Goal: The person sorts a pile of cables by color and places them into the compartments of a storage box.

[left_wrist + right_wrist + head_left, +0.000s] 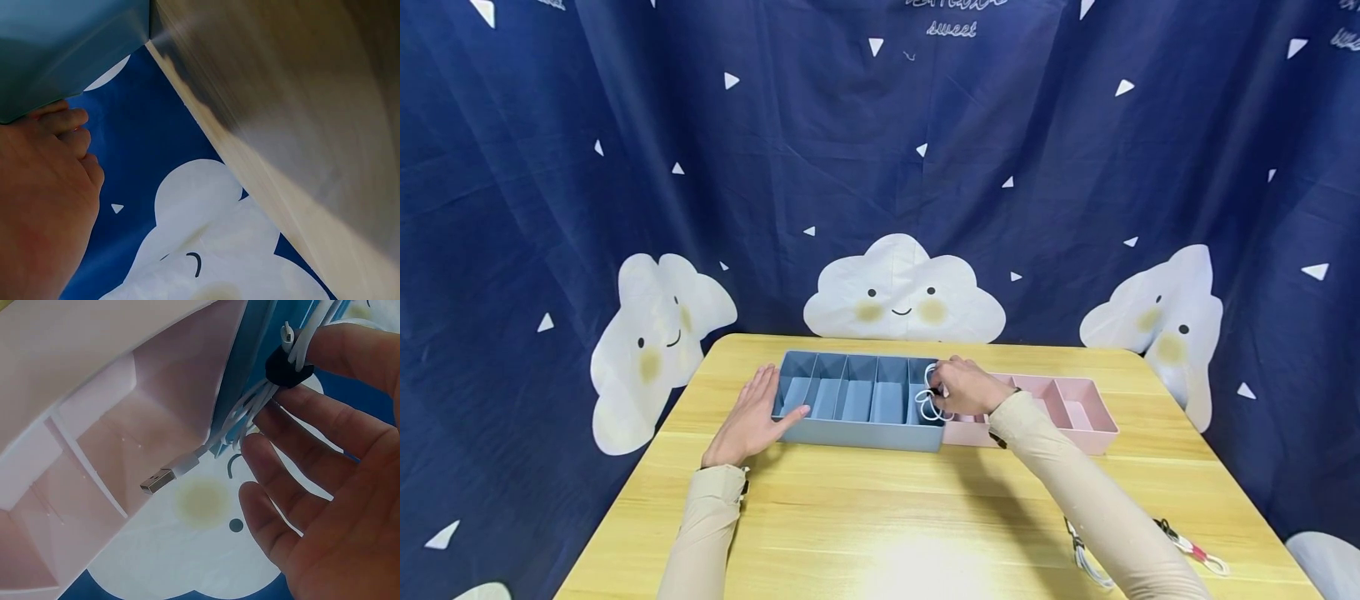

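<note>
White coiled cable, its USB plug visible only at the wrist, sits pinched in right-hand fingers; left hand lies flat.

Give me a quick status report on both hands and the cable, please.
Left hand flat against blue tray, steadying. Right hand pinching white cable bundle over the tray's right-end compartment. Pink tray alongside; nothing blocking.

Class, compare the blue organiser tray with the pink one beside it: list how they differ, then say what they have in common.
The blue tray stands nearer the table's middle; the pink tray sits to its right. The left hand rests flat against the blue tray's end; no hand touches the pink tray's far end. The right hand holds a bundled white cable over the blue tray's rightmost compartment; the pink tray's visible compartments look bare. Both are rectangular divided trays on the wooden table.
</note>
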Tool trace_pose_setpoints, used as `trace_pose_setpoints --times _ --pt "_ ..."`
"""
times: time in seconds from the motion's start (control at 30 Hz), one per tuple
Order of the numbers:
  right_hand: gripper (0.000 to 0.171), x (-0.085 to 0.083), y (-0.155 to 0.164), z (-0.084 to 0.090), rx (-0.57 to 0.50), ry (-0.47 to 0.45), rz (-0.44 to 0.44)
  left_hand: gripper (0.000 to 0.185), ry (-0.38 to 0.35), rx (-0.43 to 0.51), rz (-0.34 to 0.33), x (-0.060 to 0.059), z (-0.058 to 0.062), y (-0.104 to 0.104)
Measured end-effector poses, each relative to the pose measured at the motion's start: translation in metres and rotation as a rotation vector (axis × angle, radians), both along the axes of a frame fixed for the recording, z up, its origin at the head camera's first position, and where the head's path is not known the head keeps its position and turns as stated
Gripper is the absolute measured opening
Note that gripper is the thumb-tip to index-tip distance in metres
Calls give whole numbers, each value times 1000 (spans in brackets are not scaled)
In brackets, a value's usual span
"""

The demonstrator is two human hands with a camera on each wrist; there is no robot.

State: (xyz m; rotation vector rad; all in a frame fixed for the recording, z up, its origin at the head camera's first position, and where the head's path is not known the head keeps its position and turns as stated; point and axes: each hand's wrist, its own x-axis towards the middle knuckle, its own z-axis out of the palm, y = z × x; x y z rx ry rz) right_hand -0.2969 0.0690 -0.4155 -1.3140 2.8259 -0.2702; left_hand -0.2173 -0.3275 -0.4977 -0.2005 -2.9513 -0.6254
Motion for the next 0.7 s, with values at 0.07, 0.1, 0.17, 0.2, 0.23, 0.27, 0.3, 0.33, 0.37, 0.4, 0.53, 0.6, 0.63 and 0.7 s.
trace_pose_setpoints --times 0.07,0.1,0.17,0.2,0.23,0.27,0.3,0.33,0.37,0.4,0.53,0.6,0.63,0.7 --pt "11 0 0 0 0 0 0 109 0 -2 -1 0 0 0" --pt "13 0 -1 0 0 3 2 109 1 -3 -1 0 0 0" --pt "16 0 -1 1 -3 6 5 109 0 -4 -3 0 0 0" --pt "17 0 -2 1 -3 5 7 109 -2 -3 -3 0 0 0" --pt "19 0 -2 1 -3 9 7 109 -3 -3 -3 0 0 0" --pt "20 0 -2 1 -3 10 10 109 -3 -1 -3 0 0 0" --pt "20 -1 -2 1 -4 12 12 109 -2 -1 -3 0 0 0" --pt "21 -1 -2 1 -4 14 15 109 -2 1 -2 0 1 0" --pt "21 0 -2 1 -2 16 18 109 -2 1 -1 0 1 0" --pt "20 0 -3 1 -1 17 20 109 -3 1 -1 0 1 0" --pt "17 1 -4 1 2 18 29 109 -5 2 0 0 0 0" --pt "10 2 -4 1 2 9 28 110 -8 2 0 0 0 0" --pt "6 2 -5 2 3 6 27 110 -8 0 0 0 0 0" --pt "9 3 -5 2 8 6 26 109 -8 1 -1 0 0 0"
